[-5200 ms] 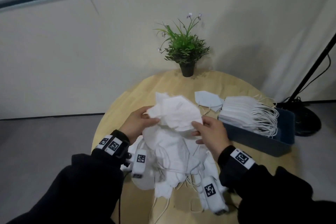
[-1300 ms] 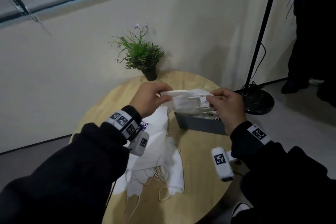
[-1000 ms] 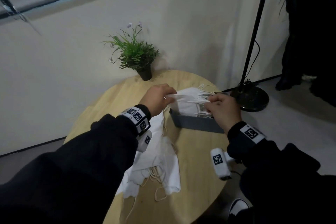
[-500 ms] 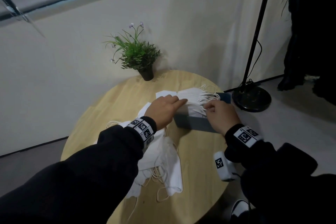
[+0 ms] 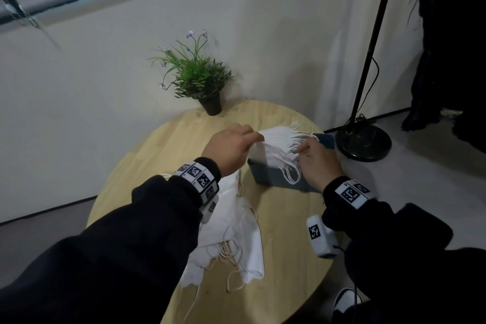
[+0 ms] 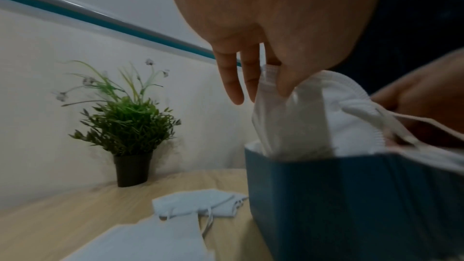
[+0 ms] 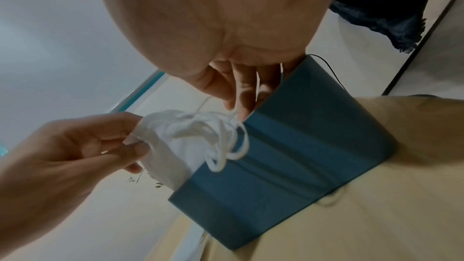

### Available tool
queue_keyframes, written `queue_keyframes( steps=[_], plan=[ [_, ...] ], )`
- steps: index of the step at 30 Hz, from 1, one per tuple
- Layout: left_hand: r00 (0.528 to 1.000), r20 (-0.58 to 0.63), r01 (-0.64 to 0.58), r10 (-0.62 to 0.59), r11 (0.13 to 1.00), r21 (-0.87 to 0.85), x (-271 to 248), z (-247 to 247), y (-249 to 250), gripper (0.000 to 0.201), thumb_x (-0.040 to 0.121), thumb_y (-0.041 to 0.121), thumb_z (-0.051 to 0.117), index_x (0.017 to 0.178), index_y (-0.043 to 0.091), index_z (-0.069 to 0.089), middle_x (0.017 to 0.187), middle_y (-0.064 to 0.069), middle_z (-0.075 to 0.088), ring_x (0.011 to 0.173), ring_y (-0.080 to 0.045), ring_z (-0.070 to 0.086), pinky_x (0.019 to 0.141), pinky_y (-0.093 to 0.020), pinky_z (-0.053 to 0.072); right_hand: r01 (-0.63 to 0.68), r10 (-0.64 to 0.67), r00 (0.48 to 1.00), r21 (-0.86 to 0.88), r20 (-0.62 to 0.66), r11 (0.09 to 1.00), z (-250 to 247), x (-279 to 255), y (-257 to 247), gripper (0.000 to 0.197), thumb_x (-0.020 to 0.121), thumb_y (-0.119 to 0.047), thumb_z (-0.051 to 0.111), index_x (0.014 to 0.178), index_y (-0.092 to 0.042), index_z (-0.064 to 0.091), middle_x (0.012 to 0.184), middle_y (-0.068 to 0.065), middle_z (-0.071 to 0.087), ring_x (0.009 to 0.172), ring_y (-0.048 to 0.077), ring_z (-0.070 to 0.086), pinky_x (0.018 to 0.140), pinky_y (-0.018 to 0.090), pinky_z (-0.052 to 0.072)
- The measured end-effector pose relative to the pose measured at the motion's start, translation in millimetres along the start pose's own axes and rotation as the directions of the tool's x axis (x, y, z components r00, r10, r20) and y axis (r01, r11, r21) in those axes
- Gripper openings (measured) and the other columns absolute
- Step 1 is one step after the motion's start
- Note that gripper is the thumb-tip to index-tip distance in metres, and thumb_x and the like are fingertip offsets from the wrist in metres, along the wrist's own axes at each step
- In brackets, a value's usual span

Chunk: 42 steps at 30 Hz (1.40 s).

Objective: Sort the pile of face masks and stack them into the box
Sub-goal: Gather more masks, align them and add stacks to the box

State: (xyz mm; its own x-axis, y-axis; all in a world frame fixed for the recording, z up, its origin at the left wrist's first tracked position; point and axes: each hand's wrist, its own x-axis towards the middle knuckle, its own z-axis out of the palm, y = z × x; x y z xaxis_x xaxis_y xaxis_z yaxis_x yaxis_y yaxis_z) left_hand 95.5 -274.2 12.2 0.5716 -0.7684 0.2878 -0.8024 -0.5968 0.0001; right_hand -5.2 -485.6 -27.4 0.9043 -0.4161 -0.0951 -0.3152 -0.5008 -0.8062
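A blue box (image 5: 273,179) stands on the round wooden table (image 5: 163,144), filled with a stack of white masks (image 5: 278,143). My left hand (image 5: 259,138) pinches the stack's left end; the left wrist view shows thumb and fingers (image 6: 283,84) on the top mask's edge (image 6: 288,118). My right hand (image 5: 302,148) holds the ear-loop end, with loops (image 7: 220,138) hanging over the box wall (image 7: 288,156) and a strap running through its fingers (image 7: 243,94). A loose pile of masks (image 5: 236,231) lies under my left forearm.
A potted plant (image 5: 200,79) stands at the table's far edge. A black lamp stand with its round base (image 5: 363,142) is on the floor just right of the box. One mask (image 6: 195,203) lies on the table left of the box.
Both hands carried a mask from the pile to the box and laid it on the stack. The left hand, flat on the stack half a second ago, now pinches its left end.
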Motion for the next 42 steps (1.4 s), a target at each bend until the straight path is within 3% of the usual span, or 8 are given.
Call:
queue_keyframes(
  steps=[6,12,18,22,26,32,38,42],
  plan=[
    [0.991,0.131,0.006,-0.007,1.000,0.007,-4.3,15.6,14.5,0.043,0.093,0.007,0.052,0.130,0.023,0.068,0.117,-0.003,0.070,0.108,-0.032,0.062,0.078,-0.039,0.051,0.021,-0.001,0.994,-0.186,0.111,0.982,1.6,-2.3,-8.3,0.022,0.103,-0.028,0.036,0.111,-0.022,0.056,0.121,0.010,0.067,0.110,0.034,0.059,0.099,0.044,0.046],
    [0.994,0.107,0.004,-0.006,1.000,0.016,-8.3,19.9,19.3,0.040,0.094,0.010,0.049,0.128,0.021,0.068,0.115,-0.003,0.071,0.104,-0.031,0.063,0.076,-0.040,0.053,0.041,0.027,0.976,-0.305,0.216,0.952,1.3,-5.6,-9.9,0.015,0.098,-0.023,0.044,0.112,-0.027,0.044,0.107,0.003,0.055,0.112,0.034,0.059,0.101,0.044,0.043],
    [0.985,0.173,-0.033,0.015,0.994,0.104,-10.3,28.4,17.0,0.043,0.086,0.008,0.059,0.126,0.021,0.067,0.104,-0.004,0.072,0.092,-0.034,0.066,0.074,-0.040,0.048,-0.001,0.010,0.996,-0.100,0.092,0.995,2.3,-1.2,-7.7,0.020,0.094,-0.012,0.049,0.109,-0.026,0.053,0.113,0.007,0.066,0.107,0.033,0.062,0.093,0.041,0.050],
    [0.991,0.087,-0.109,0.107,0.994,0.025,-3.5,24.3,24.3,0.039,0.083,0.013,0.046,0.112,0.017,0.072,0.097,-0.004,0.071,0.086,-0.032,0.064,0.074,-0.039,0.047,0.301,-0.306,0.945,-0.060,-0.112,0.952,4.7,2.3,-8.3,0.029,0.091,-0.007,0.057,0.112,-0.025,0.063,0.115,0.002,0.062,0.109,0.025,0.059,0.095,0.040,0.050],
    [0.948,-0.004,-0.317,0.317,0.948,0.029,-5.8,28.2,26.5,0.045,0.081,0.010,0.040,0.109,0.014,0.075,0.098,-0.005,0.072,0.085,-0.031,0.064,0.066,-0.038,0.049,0.303,-0.302,0.952,-0.240,0.043,0.922,8.6,6.1,-9.4,0.027,0.091,-0.048,0.055,0.085,-0.034,0.077,0.105,0.001,0.060,0.111,0.027,0.055,0.094,0.042,0.048],
    [0.983,0.053,-0.174,0.175,0.984,-0.022,-11.3,30.2,19.0,0.042,0.083,0.007,0.046,0.115,0.011,0.073,0.098,-0.009,0.071,0.083,-0.035,0.064,0.067,-0.040,0.051,0.112,-0.040,0.990,-0.587,0.134,0.802,6.7,6.1,-11.3,0.050,0.102,-0.054,0.032,0.126,-0.032,0.070,0.139,0.008,0.043,0.127,0.033,0.038,0.110,0.047,0.031],
    [0.987,0.158,-0.036,0.031,0.999,0.030,-9.0,27.4,13.9,0.044,0.084,0.003,0.053,0.125,0.015,0.065,0.109,-0.008,0.069,0.094,-0.035,0.062,0.075,-0.044,0.052,0.030,-0.024,1.000,-0.596,0.017,0.803,0.3,5.9,-3.9,0.052,0.103,-0.044,0.033,0.131,-0.015,0.066,0.141,0.011,0.045,0.129,0.036,0.040,0.108,0.047,0.031],
    [0.984,0.167,0.052,-0.060,0.997,0.052,-9.6,31.0,13.0,0.042,0.092,0.008,0.053,0.131,0.021,0.062,0.118,-0.004,0.070,0.103,-0.033,0.065,0.079,-0.039,0.049,0.015,0.010,0.999,-0.635,0.036,0.773,-0.4,4.5,-1.7,0.051,0.102,-0.046,0.033,0.131,-0.020,0.066,0.141,0.010,0.044,0.130,0.036,0.038,0.107,0.048,0.030]
  ],
)
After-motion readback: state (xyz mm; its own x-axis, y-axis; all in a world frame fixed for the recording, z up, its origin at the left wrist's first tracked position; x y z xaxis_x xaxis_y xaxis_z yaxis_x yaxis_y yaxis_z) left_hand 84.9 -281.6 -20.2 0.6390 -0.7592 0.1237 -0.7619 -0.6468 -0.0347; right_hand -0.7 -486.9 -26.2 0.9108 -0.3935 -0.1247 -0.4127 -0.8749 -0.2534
